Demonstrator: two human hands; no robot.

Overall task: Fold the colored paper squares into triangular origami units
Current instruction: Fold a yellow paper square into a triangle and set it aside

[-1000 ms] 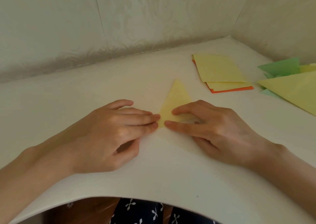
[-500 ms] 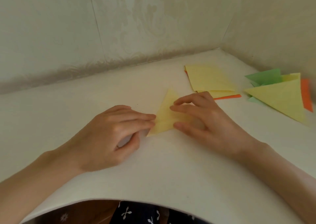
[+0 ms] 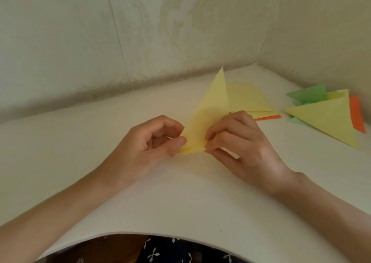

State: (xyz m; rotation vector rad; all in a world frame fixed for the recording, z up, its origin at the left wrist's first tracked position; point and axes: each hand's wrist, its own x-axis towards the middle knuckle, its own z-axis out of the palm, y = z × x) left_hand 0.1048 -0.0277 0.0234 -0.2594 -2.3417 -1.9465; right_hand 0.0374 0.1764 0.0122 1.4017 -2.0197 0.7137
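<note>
A yellow paper triangle (image 3: 208,114) stands lifted off the white table (image 3: 100,142), its long tip pointing up and away. My left hand (image 3: 148,142) pinches its lower left corner between thumb and curled fingers. My right hand (image 3: 239,142) pinches the lower right corner with curled fingertips. Behind the triangle lies a stack of paper squares (image 3: 249,100), yellow on top with an orange sheet (image 3: 267,118) showing at its near edge.
At the right lies a pile of folded pieces: a large yellow triangle (image 3: 325,120), green pieces (image 3: 307,96) and an orange strip (image 3: 357,114). Patterned walls meet in a corner at the back right. The table's curved front edge is near my body.
The yellow triangle lay flat on the table under my fingertips; now both hands have picked it up by its lower corners and it stands raised. My head has tilted, shifting the view.
</note>
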